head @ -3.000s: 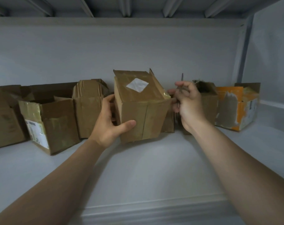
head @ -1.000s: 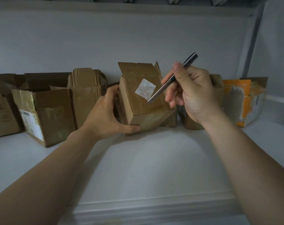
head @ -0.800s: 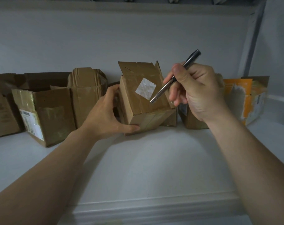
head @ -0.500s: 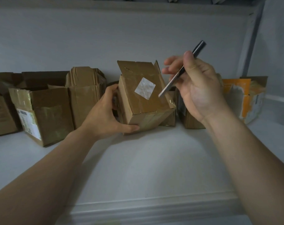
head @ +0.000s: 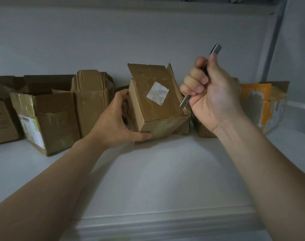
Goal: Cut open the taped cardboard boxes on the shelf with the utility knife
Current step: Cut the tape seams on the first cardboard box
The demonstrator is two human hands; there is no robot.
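Tilted cardboard box (head: 157, 108), midway along the shelf (head: 165, 171) near its back edge, is gripped by the left hand (head: 113, 126) at its left side, thumb on the lower front edge. The right hand (head: 212, 94) is fisted round the utility knife (head: 184, 101), lower end just beside the box's right edge. Likely hazards: the box, propped on one edge, may pivot under cutting pressure, and a slipped stroke could reach the left thumb.

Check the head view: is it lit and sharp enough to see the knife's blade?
Head view: dim, flat, bluish light, with soft shadows on the shelf; wide-angle bending at the edges; the tilted box and its white label read clearly; the utility knife in the right hand shows a metal end, blade not discernible.
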